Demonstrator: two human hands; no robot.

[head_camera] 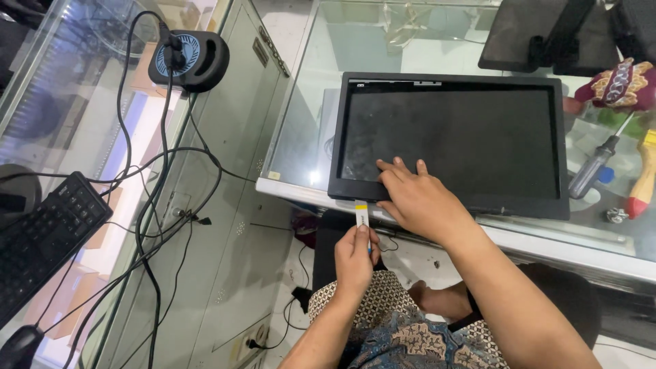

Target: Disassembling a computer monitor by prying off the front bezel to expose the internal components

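A seated person works at the near edge of a glass-topped table [307, 102], where a flat black-framed monitor panel [451, 140] lies face up with its dark screen dusty and smudged. The right hand [418, 198] rests flat on the panel's lower left corner, fingers spread over the bezel and glass, pressing it steady. The left hand [355, 256] sits just below the table edge, fingers closed in a pinch around a thin white and yellow prying strip [361, 213] whose tip meets the panel's bottom edge. The panel looks stiff but fragile: a broad sheet of glass in a slim plastic frame, probably light enough to slide on the smooth tabletop, and best held by the frame's edges rather than the screen itself. The strip appears thin and flexible, apt to bend if pushed hard. To the right lie a grey-handled screwdriver [596, 166] and a brush with a yellow and red handle [644, 176]. A black keyboard [44, 239] and tangled black cables [157, 198] occupy the counter at left.
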